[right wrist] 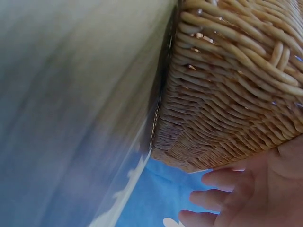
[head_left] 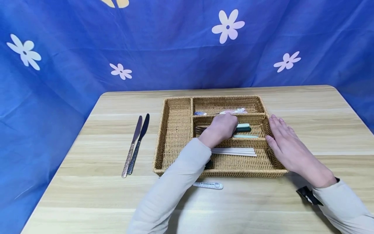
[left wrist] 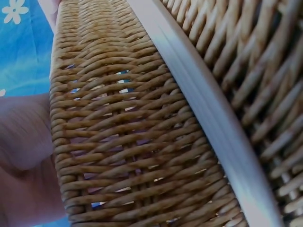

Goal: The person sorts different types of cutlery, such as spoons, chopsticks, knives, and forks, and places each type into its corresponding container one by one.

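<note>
Two knives [head_left: 144,127] lie at nine o'clock from one wicker tray [head_left: 176,136]; one printed white strip [head_left: 208,185] lies at six. The left hand [head_left: 222,126] reaches into the tray's middle compartment, fingertips hidden, so whether they pinch anything cannot be told. Three handles [head_left: 243,129] show at its three o'clock, where the right hand [head_left: 289,148], fingers straight and slightly spread, touches the rim. The step seems to be handling pieces inside; next calls for a steady tray.

A blue cloth [head_left: 181,35] printed with white flowers [head_left: 224,36] is hung behind the desk [head_left: 263,204], whose pale, wood-grained top is brightened by reflected light toward the front.
</note>
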`<state>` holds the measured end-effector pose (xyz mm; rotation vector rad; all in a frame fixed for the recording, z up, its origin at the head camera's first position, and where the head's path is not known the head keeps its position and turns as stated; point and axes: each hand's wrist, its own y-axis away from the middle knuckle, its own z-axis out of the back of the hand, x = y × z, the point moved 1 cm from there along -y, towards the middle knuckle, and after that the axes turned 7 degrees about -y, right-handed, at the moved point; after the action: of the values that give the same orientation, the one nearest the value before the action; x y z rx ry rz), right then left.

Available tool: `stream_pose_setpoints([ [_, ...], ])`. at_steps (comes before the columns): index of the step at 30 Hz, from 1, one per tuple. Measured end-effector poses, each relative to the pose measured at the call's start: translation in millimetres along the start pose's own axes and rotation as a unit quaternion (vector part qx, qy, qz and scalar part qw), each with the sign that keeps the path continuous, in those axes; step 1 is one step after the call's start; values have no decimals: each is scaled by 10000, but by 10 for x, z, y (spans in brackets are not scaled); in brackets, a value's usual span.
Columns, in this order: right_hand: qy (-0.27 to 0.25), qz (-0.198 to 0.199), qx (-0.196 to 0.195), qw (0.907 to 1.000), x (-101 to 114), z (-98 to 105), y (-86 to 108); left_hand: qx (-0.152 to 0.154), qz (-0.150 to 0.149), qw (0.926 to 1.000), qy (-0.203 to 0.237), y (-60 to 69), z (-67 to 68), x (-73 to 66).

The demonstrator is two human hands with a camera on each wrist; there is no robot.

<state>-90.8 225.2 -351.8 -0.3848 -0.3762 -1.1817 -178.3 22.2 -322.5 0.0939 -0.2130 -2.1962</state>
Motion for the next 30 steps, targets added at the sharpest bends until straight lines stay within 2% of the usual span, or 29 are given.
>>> stream_pose_setpoints([
  [5, -21, -7, -5, 10000, -2, -1, 0, 61, -3, 10000, 47, 6, 10, -4],
  [7, -25, -26, 4, 10000, -1, -2, 0, 86, -13, 9998, 163, 20, 25, 4],
  [9, -29, -43, 16, 10000, 1, 0, 3, -14, -1, 9993, 378, 52, 77, 18],
  [12, -31, -60, 32, 10000, 3, 9, 5, -419, -22, 9973, 595, 140, 268, 31],
  [16, -19, -62, 23, 10000, -1, 23, 10, -1072, -231, 9918, 656, 349, 662, -19],
  [19, -25, -71, 18, 10000, -4, 26, 13, -1259, -494, 9893, 537, 569, 880, -107],
  [21, -33, -79, 24, 10000, -6, 25, 13, -1270, -691, 9886, 410, 731, 936, -166],
  [23, -44, -77, 26, 10000, -7, 24, 11, -1262, -875, 9880, 185, 904, 926, -212],
  [25, -41, -70, 24, 10000, -8, 24, 9, -1221, -1073, 9867, -11, 1069, 858, -239],
  [30, -29, -43, 11, 10000, 0, 27, 0, -1236, -1439, 9801, -588, 1383, 496, -249],
])
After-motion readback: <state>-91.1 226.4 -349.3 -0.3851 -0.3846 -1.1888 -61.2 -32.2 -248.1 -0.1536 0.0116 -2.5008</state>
